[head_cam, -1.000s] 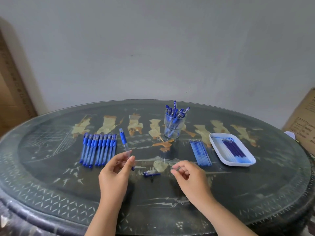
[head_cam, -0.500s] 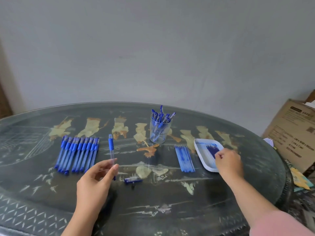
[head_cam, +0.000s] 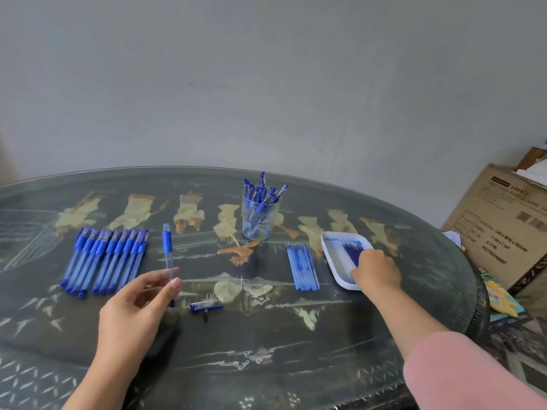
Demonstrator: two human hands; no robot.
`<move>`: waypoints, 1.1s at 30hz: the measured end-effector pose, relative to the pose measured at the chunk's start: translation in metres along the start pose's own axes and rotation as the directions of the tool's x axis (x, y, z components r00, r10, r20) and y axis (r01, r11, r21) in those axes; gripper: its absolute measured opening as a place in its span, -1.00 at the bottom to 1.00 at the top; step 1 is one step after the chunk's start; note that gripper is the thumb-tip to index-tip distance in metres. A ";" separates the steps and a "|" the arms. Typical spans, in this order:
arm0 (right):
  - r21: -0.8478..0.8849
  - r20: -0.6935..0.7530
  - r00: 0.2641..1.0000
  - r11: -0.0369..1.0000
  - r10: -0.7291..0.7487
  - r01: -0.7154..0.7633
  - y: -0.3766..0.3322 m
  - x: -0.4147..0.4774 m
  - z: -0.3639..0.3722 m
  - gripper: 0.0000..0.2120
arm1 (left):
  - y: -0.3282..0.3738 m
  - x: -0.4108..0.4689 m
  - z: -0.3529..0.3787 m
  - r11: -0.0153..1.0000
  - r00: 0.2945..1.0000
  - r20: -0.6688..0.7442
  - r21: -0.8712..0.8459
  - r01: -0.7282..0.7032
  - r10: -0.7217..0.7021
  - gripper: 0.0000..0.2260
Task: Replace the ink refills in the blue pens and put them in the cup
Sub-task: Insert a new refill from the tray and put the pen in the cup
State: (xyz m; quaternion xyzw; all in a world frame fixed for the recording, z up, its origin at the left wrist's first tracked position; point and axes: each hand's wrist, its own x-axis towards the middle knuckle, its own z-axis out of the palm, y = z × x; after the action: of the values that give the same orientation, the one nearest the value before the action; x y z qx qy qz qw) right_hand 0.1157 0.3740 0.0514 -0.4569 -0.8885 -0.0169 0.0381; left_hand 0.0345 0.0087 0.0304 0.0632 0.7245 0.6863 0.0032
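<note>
My left hand (head_cam: 136, 309) pinches a blue pen barrel (head_cam: 167, 250) upright between thumb and fingers, grip end up. A blue pen cap (head_cam: 206, 306) lies on the table just right of it. My right hand (head_cam: 376, 270) reaches into the white tray (head_cam: 333, 255) of dark blue refills (head_cam: 352, 250); its fingertips are down among them and I cannot see what they hold. A row of several blue pens (head_cam: 106, 258) lies at the left. Several light blue refills (head_cam: 302, 266) lie left of the tray. A clear cup (head_cam: 260, 214) holds several pens.
The dark oval table (head_cam: 266, 344) has a glass top and a curved edge near me and at the right. Cardboard boxes (head_cam: 500, 226) stand on the floor to the right, with packets (head_cam: 503, 300) beside the table edge.
My right hand has moved from the table's middle out to the white tray and settled lower in it. The view has swung right. My left hand keeps the pen barrel.
</note>
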 end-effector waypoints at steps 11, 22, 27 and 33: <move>0.317 -0.097 0.991 0.947 0.093 -0.058 0.002 0.004 -0.002 -0.85 | -0.005 0.002 0.000 0.999 0.999 0.016 0.006 -0.037 0.037 -0.86; 0.998 -0.043 0.992 0.031 -0.123 0.047 -0.087 -0.081 -0.061 -0.87 | -0.007 -0.007 -0.005 0.994 0.994 0.012 0.005 -0.111 0.111 -0.85; 0.982 -0.067 0.902 -0.186 -0.427 -0.016 -0.143 -0.140 -0.083 -0.90 | -0.012 -0.007 -0.010 0.991 0.990 0.027 0.012 -0.135 0.135 -0.84; 0.978 -0.079 0.857 -0.206 -0.510 -0.033 -0.183 -0.160 -0.091 -0.93 | -0.020 -0.005 -0.010 0.986 0.986 0.029 0.022 -0.163 0.163 -0.80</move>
State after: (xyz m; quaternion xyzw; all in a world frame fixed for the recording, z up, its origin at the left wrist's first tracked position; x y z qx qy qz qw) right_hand 0.0644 0.1320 0.1292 -0.0748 -0.6462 0.7320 0.2024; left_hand 0.0368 -0.0023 0.0106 0.1318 0.7252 0.6744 -0.0437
